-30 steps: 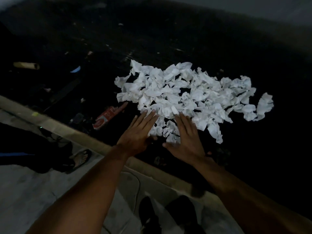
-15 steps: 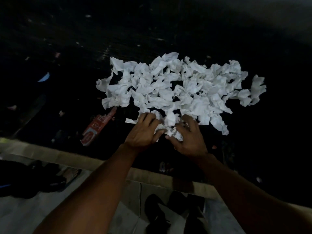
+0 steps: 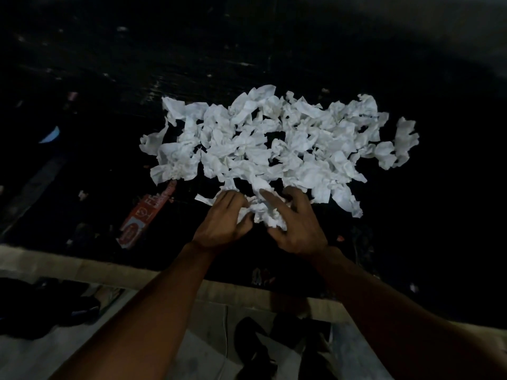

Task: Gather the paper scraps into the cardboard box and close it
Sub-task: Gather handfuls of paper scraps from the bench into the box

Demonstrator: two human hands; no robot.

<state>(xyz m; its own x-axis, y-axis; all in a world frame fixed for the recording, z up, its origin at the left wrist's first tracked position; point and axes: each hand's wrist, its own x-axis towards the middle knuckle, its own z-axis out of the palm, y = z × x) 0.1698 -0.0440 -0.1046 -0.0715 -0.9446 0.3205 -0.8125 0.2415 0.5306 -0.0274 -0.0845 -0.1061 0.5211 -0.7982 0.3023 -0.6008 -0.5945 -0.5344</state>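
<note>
A wide heap of crumpled white paper scraps (image 3: 274,141) lies on a dark tabletop (image 3: 274,45). At the heap's near edge my left hand (image 3: 222,223) and my right hand (image 3: 297,226) are cupped side by side, fingers curled around a small bunch of scraps (image 3: 262,212) pressed between them. A single loose scrap (image 3: 406,138) sits slightly apart at the heap's right end. No cardboard box is visible in this view.
A red printed packet (image 3: 142,218) lies on the table left of my hands. The table's pale front edge (image 3: 82,267) runs across below my wrists. Dark footwear (image 3: 55,305) rests on the grey floor at lower left, and small bits of litter dot the tabletop.
Both hands went from lying flat at the heap's near edge to curling inward and bunching scraps between them. The camera view shifted left and closer to the heap.
</note>
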